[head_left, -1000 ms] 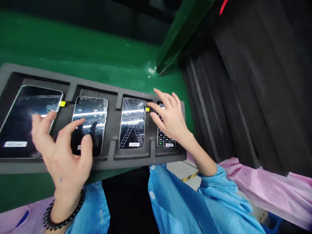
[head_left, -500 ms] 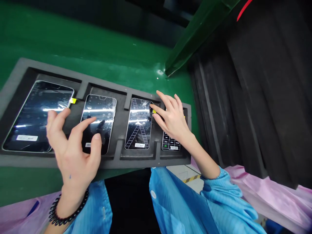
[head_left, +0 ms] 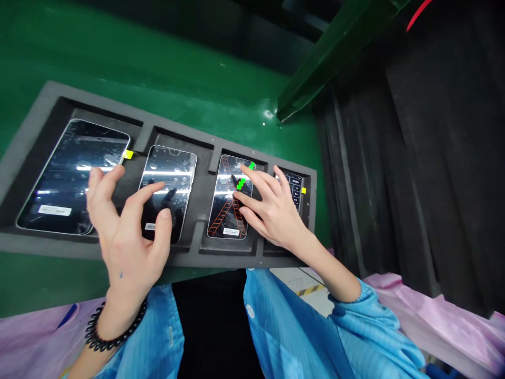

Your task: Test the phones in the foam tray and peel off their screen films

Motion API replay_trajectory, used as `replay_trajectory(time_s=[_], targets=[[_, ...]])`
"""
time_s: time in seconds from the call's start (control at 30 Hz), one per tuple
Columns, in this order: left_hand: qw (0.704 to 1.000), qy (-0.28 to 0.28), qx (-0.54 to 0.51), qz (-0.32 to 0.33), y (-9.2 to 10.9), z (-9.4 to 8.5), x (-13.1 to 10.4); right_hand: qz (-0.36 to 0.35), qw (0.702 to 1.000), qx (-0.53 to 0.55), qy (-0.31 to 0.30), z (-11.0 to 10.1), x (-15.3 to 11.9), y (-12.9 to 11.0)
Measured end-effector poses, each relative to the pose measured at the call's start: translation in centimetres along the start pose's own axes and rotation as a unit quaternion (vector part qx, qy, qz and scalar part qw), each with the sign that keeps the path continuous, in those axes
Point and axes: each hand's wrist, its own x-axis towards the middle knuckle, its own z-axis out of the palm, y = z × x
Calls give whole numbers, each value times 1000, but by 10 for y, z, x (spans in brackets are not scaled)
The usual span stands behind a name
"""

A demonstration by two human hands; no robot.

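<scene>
My right hand is open over a smartphone, its index finger at the screen. That screen shows a crossed red ladder pattern, with green blocks from the top right corner toward the middle. Fingers spread, my left hand hovers over another smartphone with a dark screen; whether a fingertip touches it I cannot tell. Left of it lies a larger dark tablet-like device with a white label and a yellow tab. Partly hidden behind my right hand is a phone showing a grid of text keys.
The devices lie in separate recesses of a grey foam tray on a green surface. A green post rises behind the tray's right end. Black curtains hang at the right. Pink cloth shows at the lower right.
My right hand has moved down and left across the patterned phone, uncovering part of the keypad phone. The ladder lines turned from white to red, and green blocks appeared. My left hand keeps its pose.
</scene>
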Motion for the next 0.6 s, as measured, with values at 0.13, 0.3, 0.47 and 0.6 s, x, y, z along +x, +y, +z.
replay_trajectory(time_s=[0.13, 0.3, 0.47, 0.6], targets=[[1000, -1, 1, 3, 0, 0, 0, -28, 1000, 8, -6, 0, -2, -11], [1000, -5, 5, 2, -2, -1, -1, -75, 997, 32, 7, 1, -3, -25], [1000, -4, 2, 7, -1, 0, 0, -117, 992, 50, -13, 3, -7, -43], [1000, -4, 2, 5, -1, -1, 0, -162, 983, 78, -40, 3, -8, -49]])
